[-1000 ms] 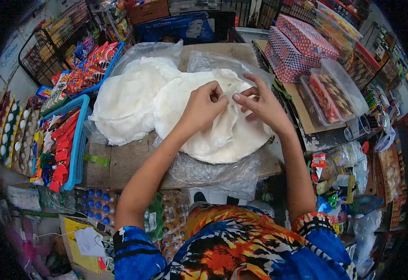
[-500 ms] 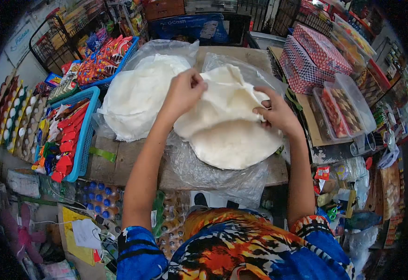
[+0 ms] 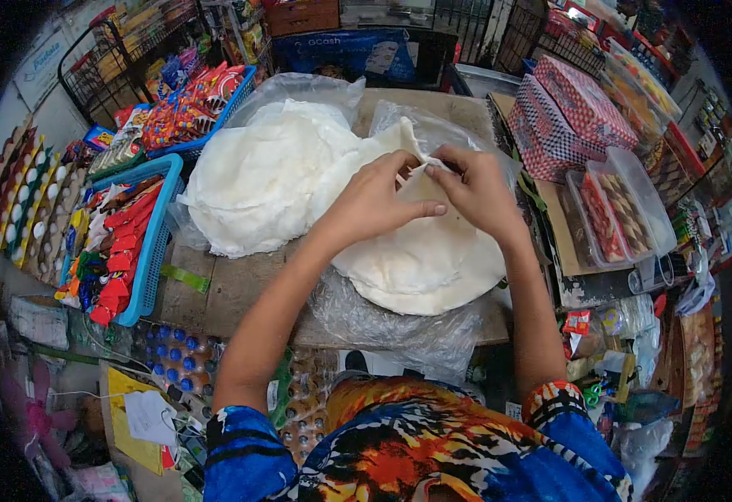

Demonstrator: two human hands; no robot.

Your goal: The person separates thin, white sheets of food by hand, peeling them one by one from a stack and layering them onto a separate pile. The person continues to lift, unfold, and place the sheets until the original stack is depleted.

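Observation:
Over the right-hand stack of thin round lumpia wrappers (image 3: 433, 272), my two hands come close together. My right hand (image 3: 476, 194) pinches the raised edge of a wrapper between thumb and fingers. My left hand (image 3: 380, 199) has its fingers curled at the same edge, its thumb stretched out to the right. The lifted wrapper (image 3: 393, 142) drapes behind and left of my left hand, toward the other pile. That left pile of white wrappers (image 3: 257, 180) lies on clear plastic. More crumpled plastic (image 3: 399, 326) spreads under the right stack.
The wooden table (image 3: 190, 293) carries both piles. At left stand a blue basket (image 3: 155, 268) of packets, another basket (image 3: 245, 84) of snacks and egg trays (image 3: 27, 205). Checkered boxes (image 3: 558, 125) and a lidded plastic container (image 3: 621, 213) stand at right.
My left hand has moved right and down, and my right hand left, so they now meet at the wrapper's edge. The loose wrapper is pulled up and bunched between them.

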